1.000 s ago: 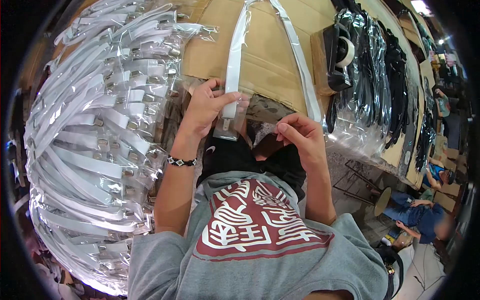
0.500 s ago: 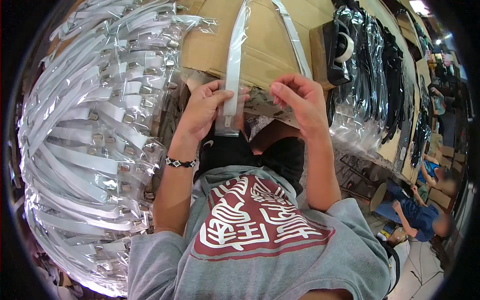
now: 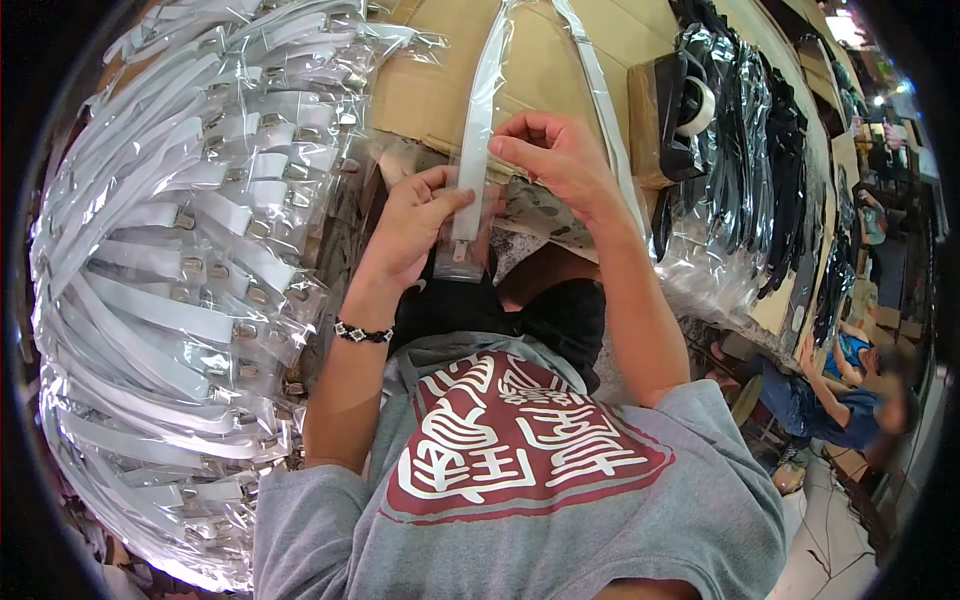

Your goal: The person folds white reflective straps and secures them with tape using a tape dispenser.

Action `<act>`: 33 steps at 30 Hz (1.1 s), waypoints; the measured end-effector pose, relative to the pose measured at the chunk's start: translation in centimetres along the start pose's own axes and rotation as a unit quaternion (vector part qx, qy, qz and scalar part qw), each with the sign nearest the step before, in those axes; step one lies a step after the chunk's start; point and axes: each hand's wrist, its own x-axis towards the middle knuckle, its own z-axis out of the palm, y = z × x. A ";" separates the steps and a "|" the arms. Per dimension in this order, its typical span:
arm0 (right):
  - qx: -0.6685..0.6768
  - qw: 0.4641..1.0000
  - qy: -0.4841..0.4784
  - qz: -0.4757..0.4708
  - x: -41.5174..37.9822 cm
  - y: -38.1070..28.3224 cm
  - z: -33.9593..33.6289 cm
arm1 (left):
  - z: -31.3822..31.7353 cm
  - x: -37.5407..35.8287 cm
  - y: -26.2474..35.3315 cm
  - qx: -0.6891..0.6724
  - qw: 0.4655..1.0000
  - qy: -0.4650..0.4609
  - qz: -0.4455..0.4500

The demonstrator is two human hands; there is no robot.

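Note:
My left hand (image 3: pixel 418 228) pinches the lower part of a white suspender strap (image 3: pixel 482 110) in a clear plastic sleeve (image 3: pixel 462 268), thumb in front. A metal clip (image 3: pixel 460 248) shows through the sleeve below the thumb. The strap runs up over the cardboard, and a second white length (image 3: pixel 595 85) comes down on the right, passing behind my right forearm. My right hand (image 3: pixel 565 165) is beside the strap, higher than my left, its fingers curled and thumb near the forefinger at the sleeve's edge. Whether it grips the film is hidden.
Many bagged white suspenders (image 3: pixel 150 300) are heaped at left, clips toward me. A cardboard sheet (image 3: pixel 420 95) covers the work surface. At right are a black tape dispenser (image 3: pixel 672 130) with a tape roll (image 3: pixel 695 107) and bagged black straps (image 3: pixel 745 150). Another person (image 3: pixel 850 410) sits far right.
My right hand has moved left and up, up to the strap's edge. My left hand keeps its pinch on the bagged strap, which has shifted slightly right.

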 end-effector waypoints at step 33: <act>-0.066 0.997 0.012 -0.028 0.1 1.3 1.6 | 0.6 -0.7 0.3 -0.012 1.000 0.009 0.002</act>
